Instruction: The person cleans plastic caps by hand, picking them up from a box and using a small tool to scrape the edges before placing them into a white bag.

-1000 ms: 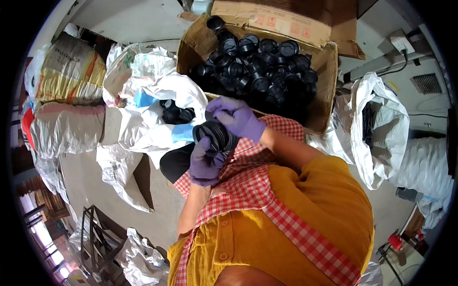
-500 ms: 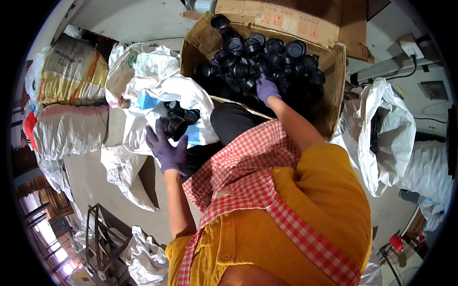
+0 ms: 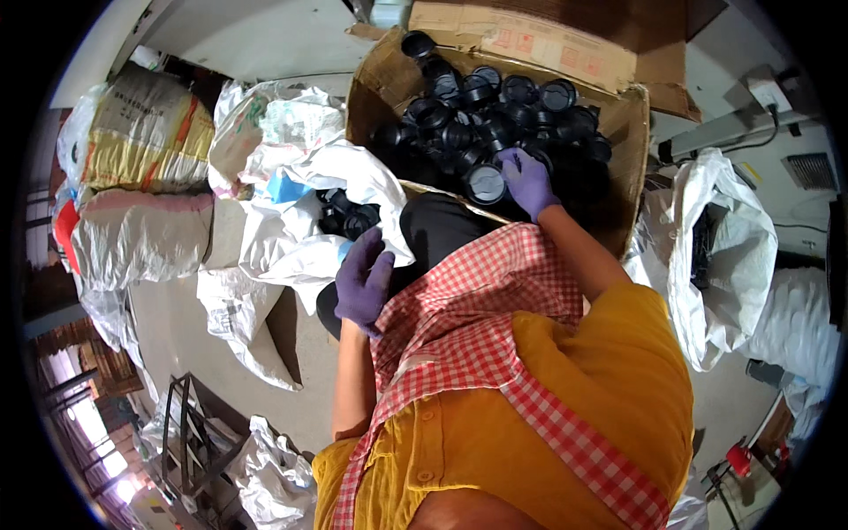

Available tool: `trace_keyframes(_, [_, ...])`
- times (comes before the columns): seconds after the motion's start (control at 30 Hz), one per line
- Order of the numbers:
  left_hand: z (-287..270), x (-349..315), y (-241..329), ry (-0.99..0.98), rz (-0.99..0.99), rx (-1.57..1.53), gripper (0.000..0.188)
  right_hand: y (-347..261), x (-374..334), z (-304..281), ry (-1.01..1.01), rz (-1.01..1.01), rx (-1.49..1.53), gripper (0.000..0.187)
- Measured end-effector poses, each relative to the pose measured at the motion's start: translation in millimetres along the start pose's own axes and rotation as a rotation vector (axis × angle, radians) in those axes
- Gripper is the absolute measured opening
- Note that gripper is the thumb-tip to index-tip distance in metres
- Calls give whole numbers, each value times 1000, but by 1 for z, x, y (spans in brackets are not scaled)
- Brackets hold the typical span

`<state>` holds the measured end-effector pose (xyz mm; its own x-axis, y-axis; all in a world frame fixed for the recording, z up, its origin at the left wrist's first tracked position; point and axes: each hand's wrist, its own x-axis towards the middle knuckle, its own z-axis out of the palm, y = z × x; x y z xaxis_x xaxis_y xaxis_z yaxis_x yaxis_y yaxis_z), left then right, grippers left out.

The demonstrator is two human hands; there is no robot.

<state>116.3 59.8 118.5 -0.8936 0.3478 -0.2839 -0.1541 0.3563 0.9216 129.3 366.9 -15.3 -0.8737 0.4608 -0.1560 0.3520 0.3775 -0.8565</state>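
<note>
My right hand (image 3: pixel 530 183), in a purple glove, is over the near side of a cardboard box (image 3: pixel 632 168). Its fingers are closed at the rim of a round black plastic lid (image 3: pixel 485 184), which faces up. Around it in the box lie many more black lids (image 3: pixel 518 89) in a loose heap. My left hand (image 3: pixel 364 281), gloved in the same purple, is held above my knee with fingers stretched out and nothing in them. Just beyond it, a white woven sack (image 3: pixel 291 247) gapes, with several black lids (image 3: pixel 358 221) inside its mouth.
Stuffed sacks (image 3: pixel 141 238) are stacked at the left. On the right stands another open white sack (image 3: pixel 733 256) with dark contents. A metal frame (image 3: pixel 185 442) and a crumpled white bag (image 3: pixel 274 473) are on the floor at lower left.
My left hand has drawn back from the sack toward my knee, away from the black lids there. My right hand has moved slightly nearer, with a lid now at its fingers.
</note>
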Motion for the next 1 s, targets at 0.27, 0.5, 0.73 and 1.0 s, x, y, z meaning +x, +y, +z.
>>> trace_keyframes(0.27, [46, 31, 24, -337, -189, -709, 48, -127, -76, -23, -267, -640, 355, 34])
trace_keyframes(0.5, [14, -13, 5, -216, -218, -355, 43, -131, -82, -19, -688, -722, -148, 29])
trace_keyframes(0.73, [-13, -44, 50, -436, 676, 1195, 57, -143, -106, -13, -1170, -532, -152, 23])
trace_keyframes(1.0, [-28, -72, 110, -360, 1288, 1179, 25, -137, -123, -5, -1690, 74, 523, 33])
